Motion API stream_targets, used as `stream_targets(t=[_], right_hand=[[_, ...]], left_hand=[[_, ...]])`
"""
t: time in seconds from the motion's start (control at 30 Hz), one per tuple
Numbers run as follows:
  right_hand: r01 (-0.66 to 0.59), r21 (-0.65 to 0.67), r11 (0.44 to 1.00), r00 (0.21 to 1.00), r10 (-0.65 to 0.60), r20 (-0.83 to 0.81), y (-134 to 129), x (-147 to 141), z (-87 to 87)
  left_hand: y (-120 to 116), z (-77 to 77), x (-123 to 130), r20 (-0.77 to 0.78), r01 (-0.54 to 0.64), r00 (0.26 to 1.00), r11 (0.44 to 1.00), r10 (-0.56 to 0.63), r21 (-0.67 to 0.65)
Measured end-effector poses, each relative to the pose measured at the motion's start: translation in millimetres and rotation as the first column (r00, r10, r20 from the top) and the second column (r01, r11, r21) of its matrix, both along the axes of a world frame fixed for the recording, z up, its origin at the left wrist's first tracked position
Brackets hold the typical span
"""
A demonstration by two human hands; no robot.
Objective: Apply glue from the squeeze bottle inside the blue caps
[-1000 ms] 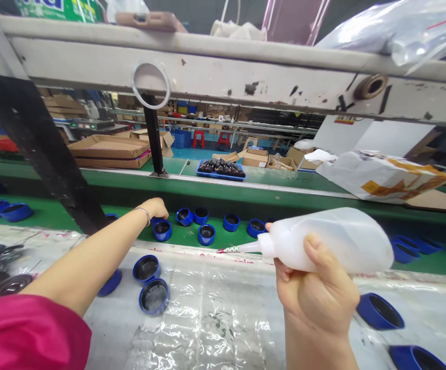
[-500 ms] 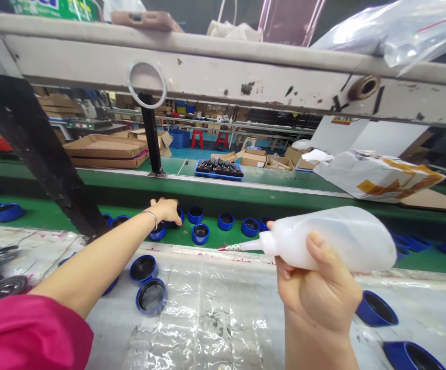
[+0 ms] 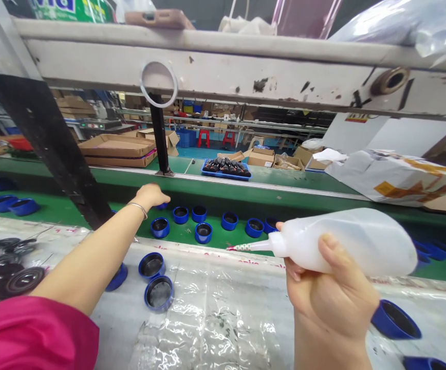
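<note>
The right hand [image 3: 333,275] grips a white bottle [image 3: 361,239], nozzle [image 3: 260,246] pointing left, while the left hand [image 3: 150,196], its hold unclear from here, is nearer the half-hidden blue cup [image 3: 163,206] far on the green belt [image 3: 182,241].

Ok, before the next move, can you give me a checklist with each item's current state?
1. Squeeze bottle secure in the right hand: ok, fingers wrapped around it.
2. Nozzle apart from the blue cups on the green surface: ok, its tip shows a gap from them.
3. Left hand gripping the blue cup beneath it: cannot tell, contact is hidden.
4. Pair of blue cups on the plastic sheeting open side up: ok.
5. Bottle's fill level: cannot tell.
</note>
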State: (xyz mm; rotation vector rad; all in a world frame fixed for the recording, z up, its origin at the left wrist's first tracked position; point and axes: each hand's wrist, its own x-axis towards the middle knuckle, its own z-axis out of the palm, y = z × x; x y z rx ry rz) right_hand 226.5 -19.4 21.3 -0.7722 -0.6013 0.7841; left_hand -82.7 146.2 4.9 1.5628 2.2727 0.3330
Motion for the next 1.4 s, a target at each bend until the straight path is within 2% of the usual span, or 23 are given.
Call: stream_targets(t=[0.1, 0.17, 0.27, 0.33, 0.4, 0.57, 0.83, 1.23, 1.4], right_hand=[[-0.007, -0.013, 1.0, 1.0, 0.007, -0.005, 2.7, 0.0, -1.9], [-0.004, -0.017, 1.0, 1.0, 0.004, -0.005, 4.6, -1.5, -3.4], [0.0, -0.005, 1.0, 1.0, 0.0, -0.004, 6.3, -5.1, -6.5], [-0.005, 0.019, 1.0, 1.0, 0.005, 0.012, 6.8, -7.6, -9.5], [-0.009, 0.064, 0.998, 0.999, 0.006, 0.052, 7.2, -10.1, -13.2], [-0.01, 0.152, 0.988, 0.987, -0.014, 0.158, 7.0, -14.1, -23.8], [-0.017, 0.163, 0.987, 0.954, -0.033, 0.297, 2.2, -18.1, -38.5], [-0.079, 0.156, 0.985, 0.935, 0.019, 0.353, 0.8, -21.4, -38.7], [-0.066, 0.151, 0.986, 0.933, 0.008, 0.36, -1.3, -22.1, -37.0]], left_hand=[[-35.2, 10.9, 13.8, 0.207, 0.075, 0.972, 0.983, -0.11, 0.169], [-66.3, 9.8, 29.8, 0.362, 0.169, 0.899, 0.957, -0.247, 0.234], [-109.2, -3.5, 55.4, 0.505, 0.31, 0.76, 0.911, -0.409, 0.272], [-127.7, -15.2, 68.5, 0.563, 0.362, 0.664, 0.87, -0.492, 0.334], [-137.3, -24.5, 77.0, 0.567, 0.373, 0.631, 0.848, -0.53, 0.377], [-142.1, -30.1, 81.3, 0.6, 0.389, 0.547, 0.811, -0.584, 0.436], [-146.1, -25.8, 73.5, 0.648, 0.433, 0.504, 0.816, -0.571, 0.383], [-154.3, -25.4, 73.4, 0.719, 0.484, 0.391, 0.793, -0.574, 0.37], [-153.4, -22.6, 72.7, 0.708, 0.481, 0.415, 0.799, -0.571, 0.362]])
